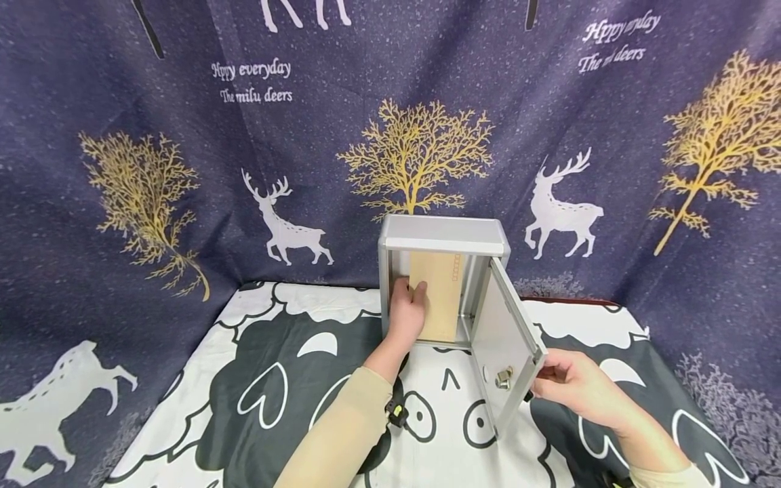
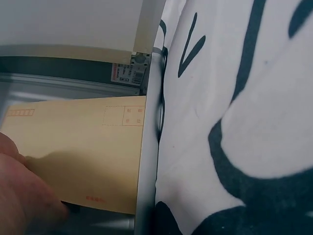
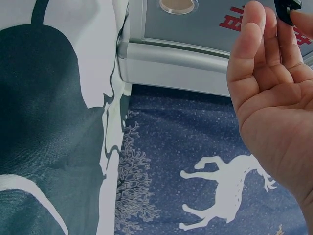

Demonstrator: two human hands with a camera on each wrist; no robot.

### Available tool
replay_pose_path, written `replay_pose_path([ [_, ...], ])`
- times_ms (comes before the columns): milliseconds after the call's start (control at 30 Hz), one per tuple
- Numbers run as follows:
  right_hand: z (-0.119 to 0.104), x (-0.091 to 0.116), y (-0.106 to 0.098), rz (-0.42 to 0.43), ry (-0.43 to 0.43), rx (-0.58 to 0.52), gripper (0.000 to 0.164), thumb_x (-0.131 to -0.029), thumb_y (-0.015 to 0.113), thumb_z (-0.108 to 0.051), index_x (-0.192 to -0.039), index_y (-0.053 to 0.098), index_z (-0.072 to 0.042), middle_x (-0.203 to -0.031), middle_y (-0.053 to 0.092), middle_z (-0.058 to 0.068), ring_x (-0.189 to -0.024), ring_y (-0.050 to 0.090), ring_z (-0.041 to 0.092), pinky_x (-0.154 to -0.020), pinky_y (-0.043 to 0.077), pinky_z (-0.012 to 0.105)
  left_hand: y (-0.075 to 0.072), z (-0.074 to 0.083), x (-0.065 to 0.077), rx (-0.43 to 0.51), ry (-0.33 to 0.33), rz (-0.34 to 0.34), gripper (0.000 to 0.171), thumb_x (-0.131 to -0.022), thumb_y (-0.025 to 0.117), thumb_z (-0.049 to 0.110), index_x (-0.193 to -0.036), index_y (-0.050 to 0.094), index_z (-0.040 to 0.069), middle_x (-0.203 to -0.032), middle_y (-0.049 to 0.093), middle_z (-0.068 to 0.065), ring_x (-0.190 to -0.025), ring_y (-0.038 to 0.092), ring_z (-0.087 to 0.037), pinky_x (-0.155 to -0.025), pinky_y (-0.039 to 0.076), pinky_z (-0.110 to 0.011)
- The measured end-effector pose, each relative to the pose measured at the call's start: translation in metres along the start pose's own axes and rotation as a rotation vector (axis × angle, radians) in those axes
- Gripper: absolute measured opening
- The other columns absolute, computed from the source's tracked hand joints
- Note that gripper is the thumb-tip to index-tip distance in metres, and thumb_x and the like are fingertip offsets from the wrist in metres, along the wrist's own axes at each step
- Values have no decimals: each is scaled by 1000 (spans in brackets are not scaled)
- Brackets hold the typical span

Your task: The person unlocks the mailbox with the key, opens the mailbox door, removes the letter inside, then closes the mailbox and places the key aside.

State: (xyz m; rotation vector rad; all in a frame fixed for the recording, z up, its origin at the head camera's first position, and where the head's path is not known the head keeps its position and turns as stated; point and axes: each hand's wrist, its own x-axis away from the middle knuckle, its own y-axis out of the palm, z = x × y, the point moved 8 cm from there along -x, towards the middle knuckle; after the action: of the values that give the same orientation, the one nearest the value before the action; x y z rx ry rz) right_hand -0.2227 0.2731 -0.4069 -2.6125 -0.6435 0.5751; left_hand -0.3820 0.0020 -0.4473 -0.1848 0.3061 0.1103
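A tan paper envelope (image 1: 441,301) with small red printing stands upright inside a silver metal box (image 1: 442,234). My left hand (image 1: 405,313) reaches into the box and grips the envelope by its left edge, thumb on the front face. In the left wrist view the envelope (image 2: 93,142) lies along the box's inside; part of the hand is cut off. The box door (image 1: 503,339) is swung out to the right. At its outer face my right hand (image 1: 576,386) pinches a small black key-like piece (image 3: 285,10), its other fingers curled beside the door.
A metal lock (image 1: 504,378) sits on the door's inner face. The outer face carries a round window (image 3: 177,5) and red characters. A black-and-white patterned cloth (image 1: 268,379) covers the table, and a dark blue deer-print curtain (image 1: 317,156) hangs close behind the box.
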Motion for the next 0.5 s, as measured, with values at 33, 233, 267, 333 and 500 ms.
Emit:
replay_pose_path([
  [33,0,0,0,0,1,-2,33,-98,67,16,-117,81,-7,-101,82,-2,-86,78,12,-71,67,35,0,0,0,-1,6,-2,32,-118,56,24,-133,58,-4,-107,62,-16,-96,59,-27,-92,53,-48],
  [233,1,0,0,-1,2,-2,32,-98,68,16,-117,80,-7,-101,82,-2,-85,78,12,-71,67,35,0,3,0,-22,67,-18,25,-118,54,19,-124,63,-4,-105,61,-13,-93,56,-24,-87,50,-44],
  [267,1,0,0,0,2,2,32,-98,68,16,-117,81,-7,-101,82,-2,-85,78,11,-71,67,35,-1,4,0,-25,76,-20,25,-119,54,19,-123,64,-3,-105,60,-12,-92,56,-23,-86,50,-43],
  [333,0,0,0,2,0,10,32,-98,68,15,-117,81,-8,-100,82,-3,-84,78,11,-70,66,34,-1,4,0,-28,87,-27,25,-119,53,20,-121,64,-2,-104,59,-11,-91,55,-23,-85,49,-43],
  [500,-1,0,0,3,-6,10,33,-98,68,16,-116,81,-8,-98,81,-3,-83,77,11,-70,66,34,-2,3,1,-4,90,-37,26,-119,53,23,-126,65,1,-106,62,-11,-93,58,-23,-88,51,-43],
])
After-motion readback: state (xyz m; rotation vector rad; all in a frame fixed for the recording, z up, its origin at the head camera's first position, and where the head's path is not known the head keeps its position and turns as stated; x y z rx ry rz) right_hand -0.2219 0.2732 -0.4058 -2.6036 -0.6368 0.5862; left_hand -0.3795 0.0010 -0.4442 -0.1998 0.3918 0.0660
